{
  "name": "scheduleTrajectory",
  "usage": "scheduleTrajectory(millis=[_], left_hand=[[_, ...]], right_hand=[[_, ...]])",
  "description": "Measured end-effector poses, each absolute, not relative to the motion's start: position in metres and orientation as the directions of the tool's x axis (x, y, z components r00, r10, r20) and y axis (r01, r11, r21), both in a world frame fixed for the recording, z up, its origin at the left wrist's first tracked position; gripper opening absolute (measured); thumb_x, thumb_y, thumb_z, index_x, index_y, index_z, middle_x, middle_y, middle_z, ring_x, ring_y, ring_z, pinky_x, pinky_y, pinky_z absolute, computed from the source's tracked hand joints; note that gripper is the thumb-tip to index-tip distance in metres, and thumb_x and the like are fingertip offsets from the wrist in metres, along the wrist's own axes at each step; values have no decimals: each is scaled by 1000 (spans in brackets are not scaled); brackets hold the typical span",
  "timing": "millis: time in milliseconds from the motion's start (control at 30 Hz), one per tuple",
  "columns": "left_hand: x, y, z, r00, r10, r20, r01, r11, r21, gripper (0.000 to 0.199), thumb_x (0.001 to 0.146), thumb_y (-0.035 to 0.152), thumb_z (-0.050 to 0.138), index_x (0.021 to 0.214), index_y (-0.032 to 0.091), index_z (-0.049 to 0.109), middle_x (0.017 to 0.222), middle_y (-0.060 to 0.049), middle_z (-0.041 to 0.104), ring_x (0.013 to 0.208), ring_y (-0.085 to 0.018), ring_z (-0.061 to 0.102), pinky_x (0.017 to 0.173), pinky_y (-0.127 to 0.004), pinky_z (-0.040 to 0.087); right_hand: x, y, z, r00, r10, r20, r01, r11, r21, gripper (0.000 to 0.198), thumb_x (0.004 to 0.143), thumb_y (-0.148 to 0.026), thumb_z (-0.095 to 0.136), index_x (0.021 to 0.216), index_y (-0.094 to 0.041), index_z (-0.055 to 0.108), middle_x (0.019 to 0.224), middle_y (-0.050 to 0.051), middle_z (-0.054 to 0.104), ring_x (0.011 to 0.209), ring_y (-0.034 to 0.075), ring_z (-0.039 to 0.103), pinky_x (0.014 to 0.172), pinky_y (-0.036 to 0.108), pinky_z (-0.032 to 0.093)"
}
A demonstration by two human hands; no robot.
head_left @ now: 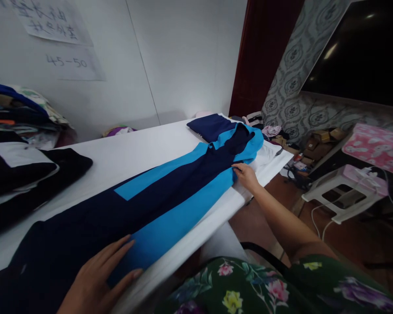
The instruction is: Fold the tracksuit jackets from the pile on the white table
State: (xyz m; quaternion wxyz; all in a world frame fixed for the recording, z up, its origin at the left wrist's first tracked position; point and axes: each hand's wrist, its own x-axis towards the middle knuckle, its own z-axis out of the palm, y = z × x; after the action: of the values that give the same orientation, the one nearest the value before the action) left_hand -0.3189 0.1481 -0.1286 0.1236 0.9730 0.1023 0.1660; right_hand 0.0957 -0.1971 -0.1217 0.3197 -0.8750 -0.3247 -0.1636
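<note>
A long navy and bright-blue garment lies stretched lengthwise along a white-covered table. My right hand pinches its near edge, by the bright-blue part toward the far end. My left hand rests on the garment near the front edge of the table, fingers spread and stretched out over the dark and blue cloth. Beyond the garment's far end lies a folded navy cloth piece, partly overlapped by it. The garment's lower left end runs out of view.
A black and white garment lies on the left, beside a pile of clothes. Small items crowd the table's far end. To the right stand a plastic stool with cables and several cardboard boxes. A white wall borders the table's back.
</note>
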Motion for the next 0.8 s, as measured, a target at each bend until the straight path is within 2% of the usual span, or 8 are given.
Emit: scheduleTrajectory(millis=[133, 200, 300, 433, 500, 600, 700, 800], left_hand=[[-320, 133, -120, 933, 166, 318, 109, -976, 190, 55, 72, 72, 54, 115, 42, 69, 126, 0, 66, 111, -31, 65, 88, -50, 57], [-320, 130, -113, 937, 197, 287, 133, -964, 230, 50, 76, 72, 49, 108, 41, 73, 121, 0, 69, 111, -30, 65, 91, -49, 56], [-319, 129, -102, 954, 270, 130, 213, -917, 338, 50, 78, 71, 48, 108, 39, 73, 121, 1, 69, 117, -28, 61, 99, -46, 52], [-306, 137, -91, 927, 374, -22, 358, -867, 346, 60, 82, 68, 43, 120, 29, 68, 137, -3, 59, 129, -29, 51, 107, -49, 44], [-296, 143, -89, 909, 417, -22, 405, -868, 287, 64, 84, 65, 40, 125, 23, 65, 139, -8, 56, 132, -32, 47, 109, -50, 41], [-281, 152, -83, 905, 426, 18, 412, -884, 221, 66, 85, 60, 39, 132, 18, 59, 140, -12, 55, 132, -32, 48, 109, -48, 40], [-270, 160, -76, 903, 428, 49, 408, -886, 218, 67, 88, 57, 35, 136, 14, 54, 141, -14, 53, 130, -30, 50, 109, -45, 40], [-265, 166, -74, 890, 455, -4, 446, -869, 215, 65, 90, 53, 34, 134, 11, 54, 133, -16, 60, 122, -30, 56, 104, -44, 44]], right_hand=[[91, -198, -118, 737, 559, 380, 674, -648, -353, 35, 84, -13, 47, 109, -21, 71, 106, 8, 73, 98, 24, 63, 89, 39, 48], [87, -200, -115, 715, 611, 339, 699, -637, -324, 44, 77, -5, 46, 110, -20, 72, 107, 8, 72, 100, 25, 63, 92, 40, 48], [80, -194, -105, 648, 641, 412, 762, -559, -328, 51, 71, -2, 46, 110, -20, 72, 112, 8, 71, 105, 27, 62, 96, 44, 47], [65, -163, -90, 531, 709, 465, 837, -351, -420, 40, 83, -13, 48, 114, -26, 70, 115, 5, 70, 109, 25, 62, 97, 45, 49], [59, -142, -86, 485, 771, 413, 845, -292, -447, 33, 87, -25, 54, 115, -26, 70, 115, 6, 70, 110, 26, 63, 97, 45, 50], [55, -112, -85, 448, 831, 329, 851, -283, -443, 33, 86, -36, 61, 116, -24, 70, 118, 9, 69, 113, 29, 62, 97, 45, 49], [53, -93, -86, 412, 869, 273, 864, -277, -421, 30, 87, -35, 62, 113, -23, 71, 114, 10, 71, 107, 30, 64, 92, 43, 51], [50, -85, -87, 361, 888, 285, 878, -222, -423, 22, 91, -29, 55, 99, -21, 73, 96, 9, 73, 91, 25, 66, 82, 38, 51]])
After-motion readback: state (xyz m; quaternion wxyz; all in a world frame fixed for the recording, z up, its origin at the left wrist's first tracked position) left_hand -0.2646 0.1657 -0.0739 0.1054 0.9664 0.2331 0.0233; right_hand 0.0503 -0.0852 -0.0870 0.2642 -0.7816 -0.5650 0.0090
